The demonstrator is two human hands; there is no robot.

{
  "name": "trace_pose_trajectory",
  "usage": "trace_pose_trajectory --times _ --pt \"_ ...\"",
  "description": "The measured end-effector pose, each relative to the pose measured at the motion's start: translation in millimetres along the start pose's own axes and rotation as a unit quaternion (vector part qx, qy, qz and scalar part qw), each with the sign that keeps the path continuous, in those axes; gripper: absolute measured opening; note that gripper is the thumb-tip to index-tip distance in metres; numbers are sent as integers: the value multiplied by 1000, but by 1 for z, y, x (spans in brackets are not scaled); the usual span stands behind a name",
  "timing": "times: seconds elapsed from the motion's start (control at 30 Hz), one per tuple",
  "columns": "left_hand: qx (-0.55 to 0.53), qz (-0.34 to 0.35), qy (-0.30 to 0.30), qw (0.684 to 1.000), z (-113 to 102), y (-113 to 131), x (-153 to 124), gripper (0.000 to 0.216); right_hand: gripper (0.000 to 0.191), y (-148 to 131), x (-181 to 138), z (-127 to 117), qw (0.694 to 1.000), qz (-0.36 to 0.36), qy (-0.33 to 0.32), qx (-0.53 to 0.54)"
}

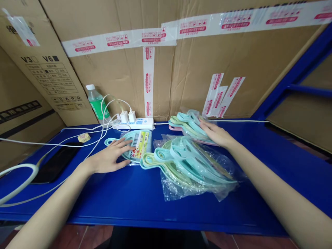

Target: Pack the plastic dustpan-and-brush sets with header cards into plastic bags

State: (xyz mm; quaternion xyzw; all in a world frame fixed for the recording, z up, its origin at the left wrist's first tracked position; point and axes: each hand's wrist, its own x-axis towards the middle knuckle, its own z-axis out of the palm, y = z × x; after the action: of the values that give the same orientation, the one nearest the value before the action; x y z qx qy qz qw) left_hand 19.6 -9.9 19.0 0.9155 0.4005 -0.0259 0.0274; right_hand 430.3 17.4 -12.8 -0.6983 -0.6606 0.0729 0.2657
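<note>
My left hand (110, 156) lies with fingers spread on a light-blue, loop-handled plastic piece (126, 139) in a clear wrapper with a colourful card label (140, 143). At the back, my right hand (214, 133) rests stretched out on a small stack of similar pastel pieces (190, 124), in light blue, green and pink. Its fingertips are partly lost against the plastic wrap. Between the hands and nearer to me lies a bigger pile of bagged blue and green loop-handled pieces (192, 162). What kind of article these are I cannot tell.
A white power strip (140, 123) with chargers stands at the back, beside a green-labelled bottle (97, 103). White cables cross the left of the blue table (145, 204). A black phone (55, 164) and a small yellow case (83, 137) lie there. Cardboard boxes (116, 76) wall the back.
</note>
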Motion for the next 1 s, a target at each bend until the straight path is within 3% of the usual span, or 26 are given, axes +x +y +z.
trace_pose_trajectory --times 0.2,0.47,0.57,0.67,0.77,0.87,1.0 --pt "24 -23 -10 999 2 -1 -2 48 65 -27 6 17 999 33 -13 4" --pt "53 -55 5 997 4 -4 1 51 64 -38 8 23 999 28 -17 14" --pt "45 -38 69 996 -3 8 -3 49 65 -42 8 25 999 31 -19 17" --pt "25 22 221 975 -14 42 -9 46 64 -44 7 26 999 33 -19 20" --pt "65 201 308 928 -21 94 -4 43 62 -43 8 26 999 33 -19 23" --pt "156 291 252 909 -18 149 16 54 63 -42 8 26 999 34 -20 24" --pt "259 253 221 906 0 191 49 63 59 -42 7 26 999 27 -16 27"
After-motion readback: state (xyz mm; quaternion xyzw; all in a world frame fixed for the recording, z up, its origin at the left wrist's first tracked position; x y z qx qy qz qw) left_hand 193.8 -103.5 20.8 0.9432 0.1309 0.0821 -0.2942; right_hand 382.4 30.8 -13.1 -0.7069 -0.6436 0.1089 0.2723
